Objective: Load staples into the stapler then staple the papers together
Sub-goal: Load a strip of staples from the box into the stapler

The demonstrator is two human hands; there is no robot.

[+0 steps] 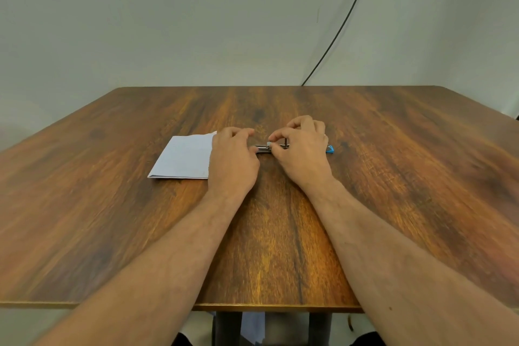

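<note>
The stapler (292,147) lies on the wooden table (280,247) a little past its middle, opened out flat, with its long axis running from 9 o'clock to 3 o'clock: the bare metal channel points toward 9 o'clock and the blue plastic end (330,148) pokes out at 3 o'clock, beyond the right hand. The right hand (302,152) sits directly over the stapler, thumb and forefinger closed in a narrow pinch on a small pale piece (268,144) at the channel; whether that piece is a strip of staples or the pusher is too small to tell. The left hand (233,160) is just at 9 o'clock of the channel's open end, fingers curled and fingertips at the metal, seemingly steadying it, though whether it truly grips the stapler cannot be made out. The folded papers (182,159) lie flat at 9 o'clock of the left hand, partly under it, well clear of the stapler's mouth. By my judgement loading is under way and stapling has not begun. The coming move turns on that 9-to-3 axis: anything seated in the channel must travel along it, so the right hand, being nearer and already on the piece, should slide it lengthwise while the left braces the 9 o'clock end.
</note>
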